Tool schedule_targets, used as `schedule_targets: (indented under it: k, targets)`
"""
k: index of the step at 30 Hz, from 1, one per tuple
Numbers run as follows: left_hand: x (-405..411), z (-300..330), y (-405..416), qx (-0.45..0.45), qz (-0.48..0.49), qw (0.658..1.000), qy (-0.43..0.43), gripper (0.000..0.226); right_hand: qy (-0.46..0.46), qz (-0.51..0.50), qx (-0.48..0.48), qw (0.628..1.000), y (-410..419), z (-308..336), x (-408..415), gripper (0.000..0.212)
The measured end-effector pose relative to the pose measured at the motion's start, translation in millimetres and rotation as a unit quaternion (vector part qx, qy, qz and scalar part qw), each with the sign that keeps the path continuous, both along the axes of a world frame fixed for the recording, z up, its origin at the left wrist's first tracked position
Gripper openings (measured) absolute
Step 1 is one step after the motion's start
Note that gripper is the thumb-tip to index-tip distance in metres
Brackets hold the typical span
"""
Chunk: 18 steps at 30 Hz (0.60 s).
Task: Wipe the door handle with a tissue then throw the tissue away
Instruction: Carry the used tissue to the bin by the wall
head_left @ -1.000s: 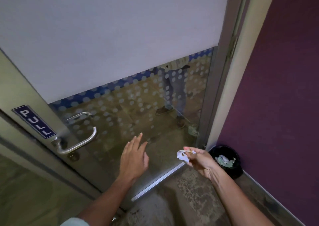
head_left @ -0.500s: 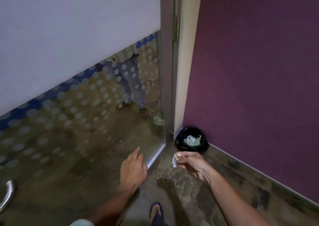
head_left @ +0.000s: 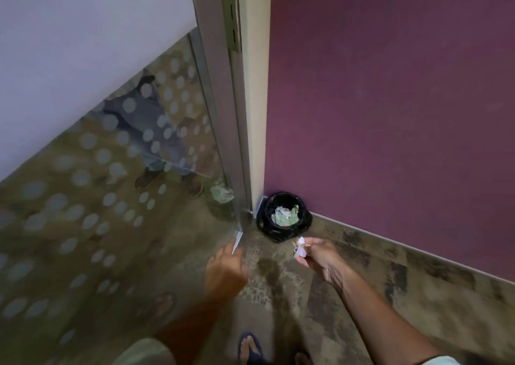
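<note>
My right hand [head_left: 320, 256] pinches a small crumpled white tissue [head_left: 300, 248] between thumb and fingers, a short way in front of a small black bin [head_left: 284, 217]. The bin has a black liner and crumpled paper inside, and it stands on the floor in the corner between the door frame and the purple wall. My left hand [head_left: 225, 272] hangs empty with loose fingers near the bottom corner of the glass door [head_left: 111, 183]. The door handle is out of view.
The glass door with frosted dots fills the left side and reflects a person's legs. A grey door frame with a hinge [head_left: 234, 21] rises at centre. The purple wall [head_left: 390, 99] closes the right. My sandalled foot [head_left: 250, 348] is on the mottled floor.
The view has swung right and down, away from the handle toward the bin. My right hand with the tissue has come closer to the bin; my left hand has dropped beside the door's edge.
</note>
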<state>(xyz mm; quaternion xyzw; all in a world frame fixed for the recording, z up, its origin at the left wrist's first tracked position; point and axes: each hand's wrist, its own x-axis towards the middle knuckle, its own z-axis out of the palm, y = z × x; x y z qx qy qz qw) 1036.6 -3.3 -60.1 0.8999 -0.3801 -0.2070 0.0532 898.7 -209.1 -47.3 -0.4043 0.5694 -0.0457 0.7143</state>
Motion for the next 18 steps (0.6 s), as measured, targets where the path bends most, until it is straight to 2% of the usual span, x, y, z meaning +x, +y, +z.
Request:
schedule_targets:
  k: [3,5,9,12,16,18]
  targets:
    - [5.1,-6.0,-22.1,-0.03,-0.002,0.999,0.009,0.048,0.03,-0.015,-0.013,0.999,-21.3,-17.8,9.5,0.02]
    - [8.0,-11.4,-36.5,-0.005,-0.014,1.0,0.016,0.054,0.042,-0.021,-0.023,0.999,-35.1,-33.9,16.1,0.019]
    - [8.3,-32.9,-60.0,0.017,0.001,1.0,0.019,0.051,0.06,-0.047,-0.023,0.997,-61.6,-67.5,30.5,0.018]
    - [4.3,-56.5,-68.2,0.018,0.021,0.999,0.021,0.058,0.083,-0.012,-0.018,0.996,-76.2,-102.0,37.6,0.019]
    - [0.4,-87.6,-75.8,0.025,0.037,0.999,0.03,0.054,0.126,0.006,0.002,0.992,-89.3,-152.7,47.6,0.015]
    - [-2.5,-99.6,-79.7,0.023,0.049,0.998,0.029,0.052,0.158,0.004,0.003,0.987,-95.0,-175.7,53.0,0.005]
